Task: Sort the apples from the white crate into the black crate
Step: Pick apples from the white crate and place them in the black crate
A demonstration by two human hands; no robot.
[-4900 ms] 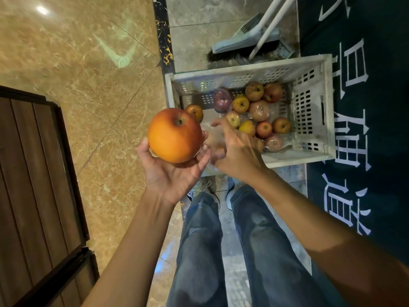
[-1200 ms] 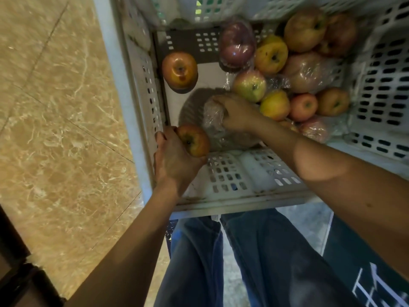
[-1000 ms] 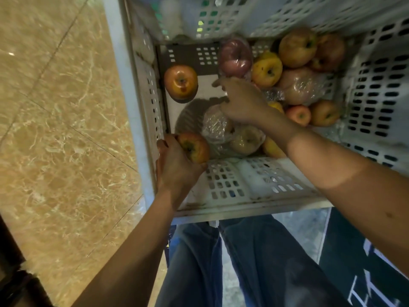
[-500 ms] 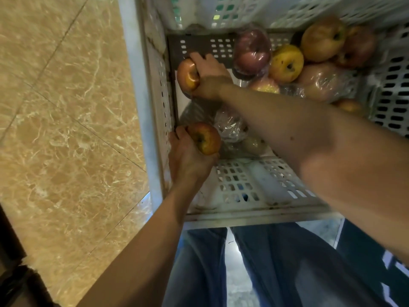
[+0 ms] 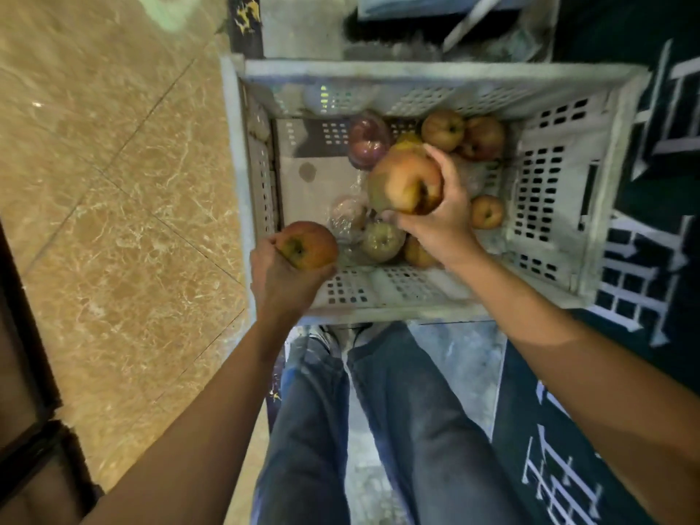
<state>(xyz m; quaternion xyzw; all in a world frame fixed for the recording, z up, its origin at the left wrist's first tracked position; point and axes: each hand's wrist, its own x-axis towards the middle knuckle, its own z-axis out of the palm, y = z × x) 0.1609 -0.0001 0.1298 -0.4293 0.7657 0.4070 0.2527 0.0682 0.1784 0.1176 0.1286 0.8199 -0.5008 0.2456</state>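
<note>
The white crate [image 5: 621, 176] stands on the floor in front of my legs, with several apples piled in its right half, some wrapped in clear plastic. My left hand [image 5: 282, 282] grips a red-orange apple [image 5: 308, 245] at the crate's near left corner. My right hand [image 5: 443, 217] holds a larger red-yellow apple [image 5: 403, 181] lifted above the pile. A purple-red wrapped apple [image 5: 367, 142] lies at the back. The black crate is out of view.
Tan marble floor [image 5: 113, 206] spreads to the left, a dark mat with white characters [image 5: 651, 282] to the right. A dark wooden frame [image 5: 22, 373] runs along the far left edge. A dustpan and broom handles [image 5: 454, 17] lie behind the crate.
My right hand took the apple from the crate's back left and raised it over the pile. The view pulled back from the crate. My left hand keeps its apple.
</note>
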